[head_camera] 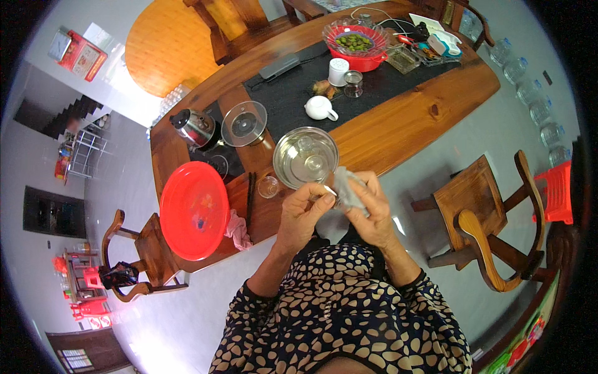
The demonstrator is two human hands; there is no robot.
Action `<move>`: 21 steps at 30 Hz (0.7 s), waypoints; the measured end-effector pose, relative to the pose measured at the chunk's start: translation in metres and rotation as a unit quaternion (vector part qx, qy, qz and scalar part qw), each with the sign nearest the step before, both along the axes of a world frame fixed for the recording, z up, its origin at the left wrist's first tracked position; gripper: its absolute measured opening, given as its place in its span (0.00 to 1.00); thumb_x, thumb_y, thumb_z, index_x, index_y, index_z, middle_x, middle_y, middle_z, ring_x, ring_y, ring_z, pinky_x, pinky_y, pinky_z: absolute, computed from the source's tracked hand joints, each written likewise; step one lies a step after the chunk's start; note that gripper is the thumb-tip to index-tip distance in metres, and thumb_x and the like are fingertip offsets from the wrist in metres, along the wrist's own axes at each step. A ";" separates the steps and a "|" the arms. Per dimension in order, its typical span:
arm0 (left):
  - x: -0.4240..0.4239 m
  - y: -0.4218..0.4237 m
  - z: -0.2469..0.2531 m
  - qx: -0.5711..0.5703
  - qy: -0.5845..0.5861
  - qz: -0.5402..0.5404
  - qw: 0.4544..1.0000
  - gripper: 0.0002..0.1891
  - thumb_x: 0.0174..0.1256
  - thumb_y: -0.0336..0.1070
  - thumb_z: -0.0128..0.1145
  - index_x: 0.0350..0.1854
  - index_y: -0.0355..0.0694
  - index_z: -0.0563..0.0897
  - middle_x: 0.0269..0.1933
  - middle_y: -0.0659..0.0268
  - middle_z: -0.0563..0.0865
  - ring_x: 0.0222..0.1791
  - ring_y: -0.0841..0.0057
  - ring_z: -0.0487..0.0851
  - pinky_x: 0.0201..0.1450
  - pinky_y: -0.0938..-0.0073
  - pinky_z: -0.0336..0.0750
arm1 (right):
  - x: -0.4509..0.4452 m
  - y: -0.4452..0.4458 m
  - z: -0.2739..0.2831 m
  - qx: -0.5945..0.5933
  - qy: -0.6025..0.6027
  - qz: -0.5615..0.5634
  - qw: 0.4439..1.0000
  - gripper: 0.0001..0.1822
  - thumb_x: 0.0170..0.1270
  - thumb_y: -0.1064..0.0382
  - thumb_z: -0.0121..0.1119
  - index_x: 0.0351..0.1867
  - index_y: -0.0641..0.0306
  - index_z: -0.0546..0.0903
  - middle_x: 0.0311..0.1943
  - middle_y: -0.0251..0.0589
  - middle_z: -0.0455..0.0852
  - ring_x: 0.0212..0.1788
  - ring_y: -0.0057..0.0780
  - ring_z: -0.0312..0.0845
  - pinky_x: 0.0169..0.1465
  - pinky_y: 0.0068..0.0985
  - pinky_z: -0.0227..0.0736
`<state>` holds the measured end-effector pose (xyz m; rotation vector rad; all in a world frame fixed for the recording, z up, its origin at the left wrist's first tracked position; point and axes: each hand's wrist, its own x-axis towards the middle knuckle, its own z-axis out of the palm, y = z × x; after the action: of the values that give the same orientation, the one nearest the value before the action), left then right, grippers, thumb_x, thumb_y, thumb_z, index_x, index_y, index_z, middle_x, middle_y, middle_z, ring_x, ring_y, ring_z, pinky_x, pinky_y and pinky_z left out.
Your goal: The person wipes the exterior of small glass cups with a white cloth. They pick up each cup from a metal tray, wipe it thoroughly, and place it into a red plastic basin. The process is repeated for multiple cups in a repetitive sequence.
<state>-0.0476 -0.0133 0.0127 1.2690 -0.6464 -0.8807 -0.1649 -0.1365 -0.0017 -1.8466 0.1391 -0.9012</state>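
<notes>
My left hand (306, 210) pinches a small shiny, clear object (331, 190) between thumb and fingers. Most of it is hidden, and I cannot tell exactly what it is. My right hand (373, 212) grips a pale grey cloth (348, 187), which is against that object. Just beyond both hands, a steel bowl (279, 163) on the table holds clear glassware in its bottom. To the left of the bowl stands a small glass cup (268, 187), with dark chopsticks (251, 198) lying beside it.
On the wooden table (397, 135) are a red basin (187, 219), a pink cloth (239, 230), a steel kettle (196, 128), a lidded glass bowl (244, 124), a white teapot (320, 108), a glass jar (353, 85) and a red basket (362, 62). Wooden chairs (469, 205) flank me.
</notes>
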 end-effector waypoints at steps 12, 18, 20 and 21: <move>-0.014 -0.028 0.002 -0.052 -0.013 -0.061 0.997 0.03 0.68 0.27 0.52 0.39 0.33 0.77 0.47 0.64 0.79 0.46 0.80 0.80 0.52 0.77 0.78 | 0.004 -0.030 -0.008 0.195 0.000 0.011 0.981 0.14 0.66 0.66 0.55 0.49 0.73 0.80 0.46 0.45 0.74 0.47 0.32 0.73 0.49 0.25 0.70; -0.013 -0.041 -0.005 0.010 -0.054 -0.056 0.997 0.03 0.69 0.26 0.51 0.41 0.33 0.76 0.45 0.66 0.79 0.45 0.83 0.77 0.50 0.81 0.74 | -0.005 -0.029 -0.005 -0.082 -0.033 -0.117 0.989 0.18 0.54 0.68 0.63 0.48 0.68 0.82 0.47 0.46 0.76 0.40 0.35 0.75 0.39 0.25 0.73; -0.014 -0.045 -0.004 0.024 -0.050 -0.058 0.997 0.03 0.69 0.26 0.51 0.41 0.33 0.75 0.43 0.67 0.79 0.43 0.85 0.76 0.47 0.83 0.72 | -0.014 -0.027 -0.002 -0.154 -0.004 -0.111 0.982 0.19 0.51 0.70 0.63 0.47 0.68 0.82 0.46 0.46 0.76 0.40 0.36 0.75 0.39 0.26 0.74; -0.017 -0.047 -0.004 0.012 -0.040 -0.058 0.997 0.03 0.69 0.26 0.51 0.40 0.34 0.75 0.43 0.67 0.79 0.43 0.86 0.76 0.46 0.84 0.72 | -0.018 -0.028 0.000 -0.191 0.010 -0.108 0.976 0.20 0.49 0.71 0.63 0.47 0.68 0.82 0.46 0.46 0.76 0.40 0.37 0.75 0.38 0.27 0.74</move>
<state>-0.0644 -0.0602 0.0088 1.3039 -0.7812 -0.9387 -0.1832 -0.1642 -0.0017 -2.2290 0.1927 -1.1193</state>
